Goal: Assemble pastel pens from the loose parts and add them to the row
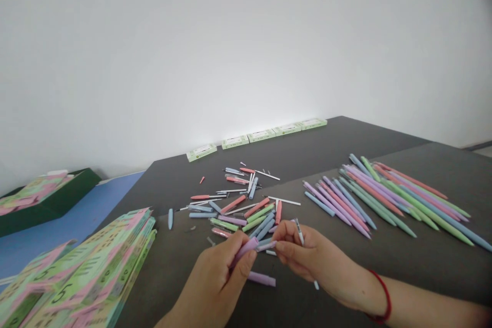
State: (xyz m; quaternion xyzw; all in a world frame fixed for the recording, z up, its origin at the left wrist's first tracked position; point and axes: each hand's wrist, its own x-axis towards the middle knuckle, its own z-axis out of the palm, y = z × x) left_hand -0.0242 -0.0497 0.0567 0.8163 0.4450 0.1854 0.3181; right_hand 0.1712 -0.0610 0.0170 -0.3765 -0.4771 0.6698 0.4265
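My left hand [215,279] is closed around a purple pen barrel [248,248] between thumb and fingers. Close against the barrel's end, my right hand [325,256] pinches a slim pale-purple pen part [266,247]; whether the two pieces are joined I cannot tell. A white pen refill [299,231] also runs through the right hand, its lower tip sticking out below. Under the hands lies another purple pen barrel [265,280]. Loose blue, green, red and purple pen parts are heaped just beyond, among them a green barrel [224,224].
Many assembled pens, including a light green pen [442,215], lie in rows on the right of the dark table [369,277]. Printed packages [80,277] are stacked at left, near a dark green box [86,187]. Several flat cartons [261,135] line the wall.
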